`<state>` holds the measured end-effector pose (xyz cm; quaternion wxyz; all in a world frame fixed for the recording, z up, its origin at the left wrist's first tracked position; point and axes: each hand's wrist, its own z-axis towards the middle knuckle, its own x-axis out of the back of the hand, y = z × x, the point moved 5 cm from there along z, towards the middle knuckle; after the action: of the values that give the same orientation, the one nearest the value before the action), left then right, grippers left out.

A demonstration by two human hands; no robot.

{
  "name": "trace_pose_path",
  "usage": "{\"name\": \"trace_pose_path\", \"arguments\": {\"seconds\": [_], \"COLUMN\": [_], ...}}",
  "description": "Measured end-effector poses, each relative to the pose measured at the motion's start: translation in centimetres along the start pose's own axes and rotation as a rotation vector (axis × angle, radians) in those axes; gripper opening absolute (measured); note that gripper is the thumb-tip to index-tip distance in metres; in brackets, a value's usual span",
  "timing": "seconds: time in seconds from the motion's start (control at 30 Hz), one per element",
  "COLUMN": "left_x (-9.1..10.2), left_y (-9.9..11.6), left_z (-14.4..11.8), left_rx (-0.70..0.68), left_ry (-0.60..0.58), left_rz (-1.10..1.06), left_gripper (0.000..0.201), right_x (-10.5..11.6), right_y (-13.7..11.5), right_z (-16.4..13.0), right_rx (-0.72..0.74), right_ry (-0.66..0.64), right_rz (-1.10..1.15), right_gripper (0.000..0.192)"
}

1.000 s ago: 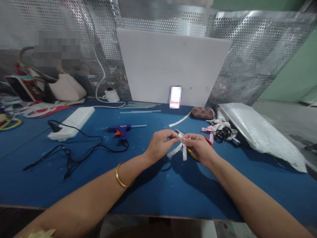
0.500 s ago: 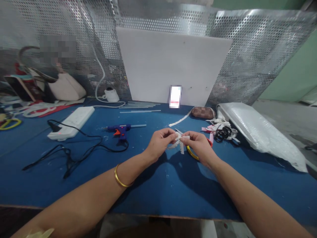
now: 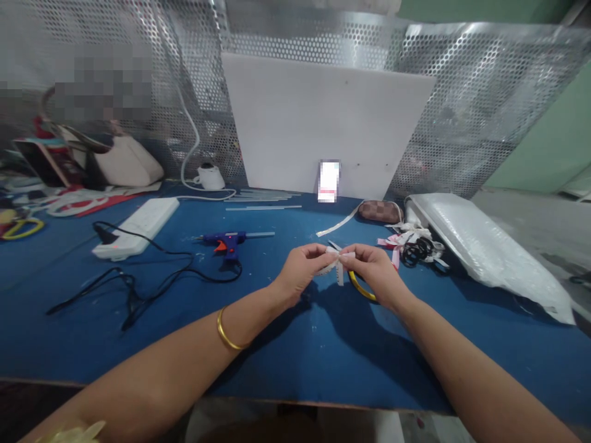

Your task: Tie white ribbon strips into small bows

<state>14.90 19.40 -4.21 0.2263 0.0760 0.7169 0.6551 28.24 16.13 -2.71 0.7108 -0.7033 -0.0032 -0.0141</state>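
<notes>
Above the desk's point(image 3: 295, 344) middle, the left hand point(image 3: 300, 271) and right hand point(image 3: 373, 274) both pinch a white ribbon bow point(image 3: 336, 261) between closed fingertips. It looks light, limp and easily creased; best held at its centre knot.

We cannot read any words or numbers here. The small card point(image 3: 329, 181) leaning on the white board point(image 3: 323, 123) is blurred, so we cannot tell what it says.
</notes>
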Motion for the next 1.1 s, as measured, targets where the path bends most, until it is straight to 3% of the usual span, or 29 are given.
{"name": "trace_pose_path", "arguments": {"seconds": [0.17, 0.47, 0.6, 0.73, 0.83, 0.97, 1.1], "left_x": [0.4, -0.2, -0.5, -0.8, -0.4, 0.4, 0.4], "left_y": [0.0, -1.0, -0.8, -0.6, -0.6, -0.6, -0.9], "left_z": [-0.1, -0.3, -0.3, -0.2, 0.0, 0.2, 0.2], "left_rx": [-0.006, 0.12, 0.045, 0.022, 0.041, 0.071, 0.126], "left_ry": [0.087, -0.036, -0.065, -0.117, -0.058, 0.036, 0.032], "left_rz": [0.01, 0.043, 0.044, -0.008, -0.02, -0.052, -0.043], "left_gripper": [0.024, 0.028, 0.021, 0.019, 0.02, 0.022, 0.024], "right_x": [0.3, 0.3, 0.2, 0.0, 0.2, 1.3, 1.3], "right_y": [-0.2, 0.5, 0.9, 1.4, 1.5, 0.8, 0.7], "right_z": [0.0, 0.4, 0.4, 0.5, 0.5, 0.5, 0.4], "right_rx": [0.032, 0.04, 0.079, 0.026, -0.032, -0.053, -0.071], "right_ry": [0.018, 0.038, 0.032, 0.005, -0.008, 0.068, 0.067], "right_rz": [0.024, 0.014, 0.028, 0.162, 0.223, 0.181, 0.108], "right_gripper": [0.022, 0.019, 0.015, 0.016, 0.021, 0.034, 0.035]}}
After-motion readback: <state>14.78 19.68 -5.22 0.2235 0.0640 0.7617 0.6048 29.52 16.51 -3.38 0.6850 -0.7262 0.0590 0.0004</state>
